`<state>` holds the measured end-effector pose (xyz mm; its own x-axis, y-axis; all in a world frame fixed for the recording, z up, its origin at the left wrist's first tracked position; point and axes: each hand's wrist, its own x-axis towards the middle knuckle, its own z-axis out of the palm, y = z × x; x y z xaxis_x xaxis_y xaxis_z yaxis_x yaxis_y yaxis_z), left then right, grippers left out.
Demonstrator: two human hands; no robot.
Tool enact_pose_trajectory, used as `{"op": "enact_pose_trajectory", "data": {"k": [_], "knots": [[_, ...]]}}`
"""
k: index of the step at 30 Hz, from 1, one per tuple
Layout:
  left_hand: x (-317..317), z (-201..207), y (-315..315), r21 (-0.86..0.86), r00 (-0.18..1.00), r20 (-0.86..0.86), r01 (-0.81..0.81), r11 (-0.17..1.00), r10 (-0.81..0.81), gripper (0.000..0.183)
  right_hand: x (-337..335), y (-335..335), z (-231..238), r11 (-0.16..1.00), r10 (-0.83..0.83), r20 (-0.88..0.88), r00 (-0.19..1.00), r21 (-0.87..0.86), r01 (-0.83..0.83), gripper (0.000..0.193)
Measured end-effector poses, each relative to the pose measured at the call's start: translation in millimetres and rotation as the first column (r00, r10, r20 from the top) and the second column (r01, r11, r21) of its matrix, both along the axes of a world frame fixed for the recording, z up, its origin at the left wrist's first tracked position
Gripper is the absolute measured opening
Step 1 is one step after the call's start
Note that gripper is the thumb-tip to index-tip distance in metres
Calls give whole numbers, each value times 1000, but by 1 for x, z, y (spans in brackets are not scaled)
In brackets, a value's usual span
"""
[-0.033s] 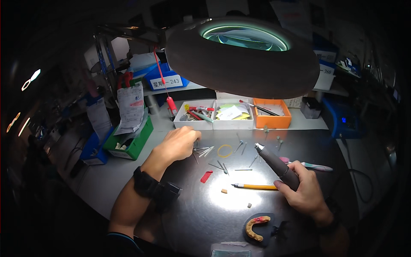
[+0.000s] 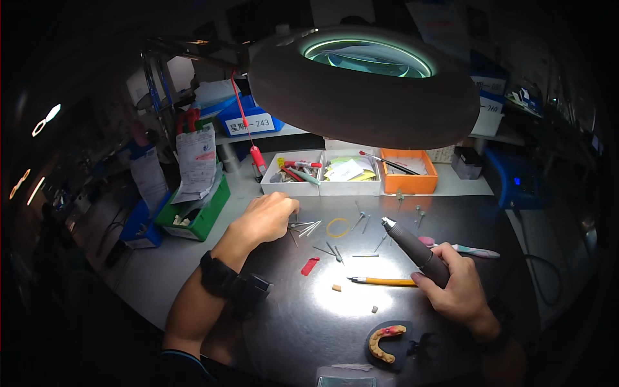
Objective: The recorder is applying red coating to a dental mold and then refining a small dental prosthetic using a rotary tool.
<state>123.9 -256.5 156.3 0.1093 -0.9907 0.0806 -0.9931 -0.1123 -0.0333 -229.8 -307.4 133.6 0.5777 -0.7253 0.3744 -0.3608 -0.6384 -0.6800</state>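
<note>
My right hand (image 2: 454, 287) is wrapped round a thick grey rotary handpiece (image 2: 412, 248), its metal nose tilted up and to the left. Beneath it lies a yellow pencil-like tool (image 2: 383, 281) with a dark tip. My left hand (image 2: 264, 217) is closed, fingers curled downward at the far left of the dark work surface; what they pinch, if anything, is hidden. Right beside it several thin metal burs (image 2: 311, 228) are spread out. Closer to me stands a tan dental arch model (image 2: 380, 348) with a pink patch, on a dark base.
A ring magnifier lamp (image 2: 364, 106) hangs overhead. Behind the surface stand white boxes (image 2: 351, 188) and an orange box (image 2: 411, 185). More burs (image 2: 336, 251), a rubber band (image 2: 338, 228), a red strip (image 2: 310, 266) and a toothbrush (image 2: 474, 251) lie around. A green bin (image 2: 206, 216) is left.
</note>
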Motion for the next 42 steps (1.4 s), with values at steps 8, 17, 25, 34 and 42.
{"op": "enact_pose_trajectory", "data": {"k": [8, 17, 25, 34, 42], "knots": [[9, -8, -6, 5, 998, -57, -6, 1000, 7, 19, -3, 2, -2, 989, -24, -93, 995, -150, 10, 33], [8, -3, -5, 18, 993, -121, 3, 1000, -1, 21, 0, 1, 2, 983, -44, -100, 994, -181, 25, 32], [13, -6, -8, -37, 993, -102, 60, 998, -63, 17, -4, -17, -4, 975, -100, 124, 987, -188, 122, 19], [-8, 15, -8, -253, 886, -352, 220, 942, -301, 7, -4, -20, 0, 982, -135, 98, 986, -119, 146, 23], [-62, -2, -19, -297, -348, -916, 255, 920, -200, 18, 3, -2, -5, 989, 52, 21, 998, -138, -48, 32]]}}
